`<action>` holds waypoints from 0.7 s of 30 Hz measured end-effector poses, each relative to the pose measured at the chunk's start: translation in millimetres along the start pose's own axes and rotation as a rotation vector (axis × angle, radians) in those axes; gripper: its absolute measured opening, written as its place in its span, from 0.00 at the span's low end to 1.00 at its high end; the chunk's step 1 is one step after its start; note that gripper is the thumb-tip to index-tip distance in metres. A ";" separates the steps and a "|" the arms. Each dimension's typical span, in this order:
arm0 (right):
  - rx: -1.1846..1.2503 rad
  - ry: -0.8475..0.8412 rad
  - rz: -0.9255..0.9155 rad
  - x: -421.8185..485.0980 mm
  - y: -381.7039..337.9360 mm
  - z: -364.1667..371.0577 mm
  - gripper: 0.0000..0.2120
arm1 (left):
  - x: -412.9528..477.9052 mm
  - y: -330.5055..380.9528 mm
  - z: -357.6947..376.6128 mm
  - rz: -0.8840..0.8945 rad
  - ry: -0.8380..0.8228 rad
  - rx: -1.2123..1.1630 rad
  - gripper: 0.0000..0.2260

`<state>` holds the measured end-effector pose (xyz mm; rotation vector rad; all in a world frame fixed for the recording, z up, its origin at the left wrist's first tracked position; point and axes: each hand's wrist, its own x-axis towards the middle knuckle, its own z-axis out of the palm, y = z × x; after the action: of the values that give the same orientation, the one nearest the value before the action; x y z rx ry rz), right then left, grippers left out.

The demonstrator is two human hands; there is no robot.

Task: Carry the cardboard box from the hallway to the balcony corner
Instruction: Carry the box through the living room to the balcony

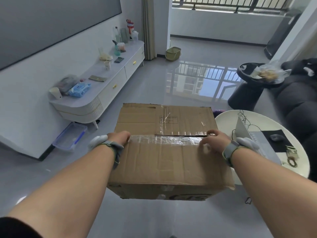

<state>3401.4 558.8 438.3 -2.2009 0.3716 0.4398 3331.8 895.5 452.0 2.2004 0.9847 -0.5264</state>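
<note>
- While held off the floor at the centre of the frame: cardboard box [164, 152], brown, top flaps shut and crossed by a band of clear tape, far flap slightly lifted along the seam.
- Left hand [118, 137] pressed on the box's left top edge, fingers curled over the taped seam, clamped on the cardboard; strap round the wrist.
- Right hand [214, 140] at the right end of the same seam, fingers bent down onto the tape, gripping the box; strap round that wrist too.
- Both forearms bare, reaching in from the lower corners of the frame.
- Left of the frame: long white cabinet [106, 83] against the wall, strewn with bottles, packets and a blue pack of wipes [79, 90].
- Below the cabinet's near end, on the floor: clear plastic container with blue clips [70, 137].
- Right of the box, partly behind it: round white table [228, 121] carrying a laptop [243, 130] and cables.
- Upper right: black round side table [248, 90] beside a dark sofa [298, 103].
- Top of the frame: balcony with railing [228, 4], glossy grey floor leading up to it, green basket [173, 53] by the curtain.
</note>
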 end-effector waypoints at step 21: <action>-0.089 0.153 0.098 197.1 -141.0 22.5 0.35 | 215.0 151.4 -81.6 0.167 -0.045 -0.002 0.07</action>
<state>3631.0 639.4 436.4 -2.3170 0.5538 0.3466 3591.9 985.6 444.1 2.2348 0.7690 -0.4942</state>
